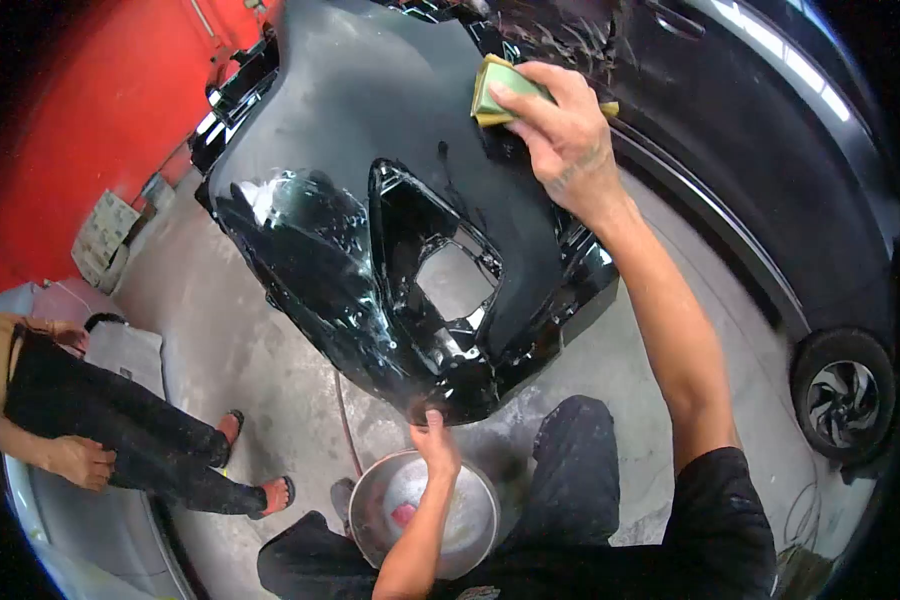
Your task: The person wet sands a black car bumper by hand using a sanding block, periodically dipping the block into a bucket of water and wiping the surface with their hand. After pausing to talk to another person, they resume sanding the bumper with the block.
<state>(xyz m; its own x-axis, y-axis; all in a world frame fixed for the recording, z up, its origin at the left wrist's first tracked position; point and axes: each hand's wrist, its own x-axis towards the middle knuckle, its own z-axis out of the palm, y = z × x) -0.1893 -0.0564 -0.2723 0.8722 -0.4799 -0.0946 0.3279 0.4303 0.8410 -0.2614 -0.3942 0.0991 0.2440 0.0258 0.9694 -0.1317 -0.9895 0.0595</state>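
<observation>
Dark sleeve (720,520) nearest, the right hand (570,130) is clamped on a green block (510,88) backed by yellow sheet (483,92); the black bumper (370,100) spreads leftward from it, long axis running away from the left hand (438,450), thumb on its near tip, fingers hidden, so I cannot tell its grip.

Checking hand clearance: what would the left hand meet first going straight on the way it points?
The black car panel. The left hand has its thumb over the panel's near end, so they likely touch; depth is hard to judge.
</observation>
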